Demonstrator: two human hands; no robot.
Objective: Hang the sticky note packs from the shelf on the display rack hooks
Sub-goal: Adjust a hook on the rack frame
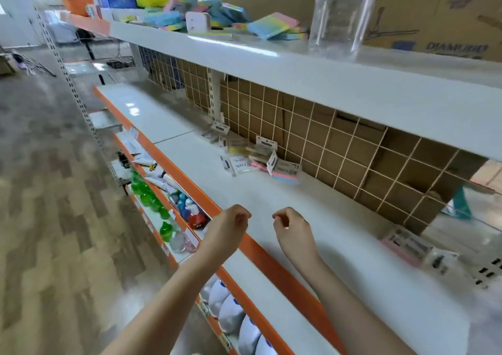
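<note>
My left hand (229, 225) hangs over the orange front edge of the middle shelf (339, 246), fingers curled in loosely and holding nothing; my right hand (292, 225) is just beside it over the white shelf top, curled the same way and also empty. Further back on this shelf, well apart from both hands, the sticky note packs (255, 153) lie in a loose heap against the wire grid (339, 148) at the back, their white header cards pointing different ways; the print on them is too blurred to read. Another pink pack (407, 247) lies off to my right near the grid. Nothing stands between my hands and the heap. Behind the grid is brown cardboard. On the shelf above sit loose pastel pads (273, 24), a clear plastic bottle (341, 15) and a cardboard box (440, 12) with blue lettering that looks like "DIAMOND". Below my left hand, the lower shelves carry green bottles (148, 191), a red and blue bottle pair (190, 212) and white bottles (231, 311).
</note>
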